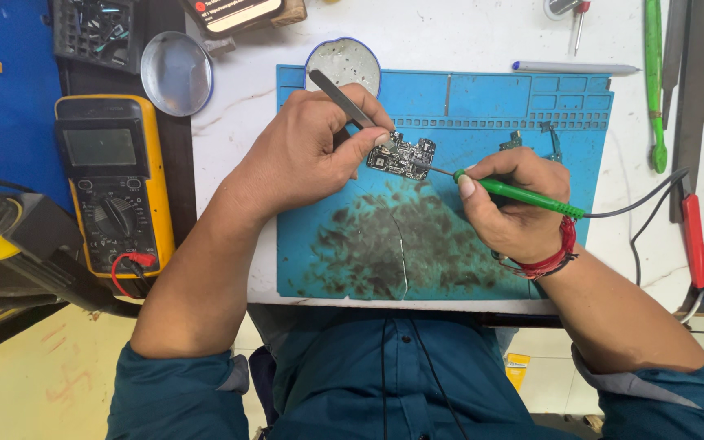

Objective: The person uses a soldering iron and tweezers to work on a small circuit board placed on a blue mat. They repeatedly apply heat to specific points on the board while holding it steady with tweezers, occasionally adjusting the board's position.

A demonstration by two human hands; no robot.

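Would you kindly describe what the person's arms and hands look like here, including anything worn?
Both forearms are bare. Dark teal shirt sleeves are rolled up above the elbows, showing a lighter grey lining at the cuffs. The right wrist carries a red thread band. The left hand and right hand are ungloved, with no rings visible.

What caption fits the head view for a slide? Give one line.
Left hand steadies tweezers on a small circuit board while the right hand touches a green-handled soldering iron to it over a blue mat.

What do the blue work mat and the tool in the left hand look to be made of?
Blue mat: likely silicone rubber, matte, with moulded compartments and dark scorch stains. Tweezers in the left hand: seemingly bare metal, thin, grey, with a dull sheen.
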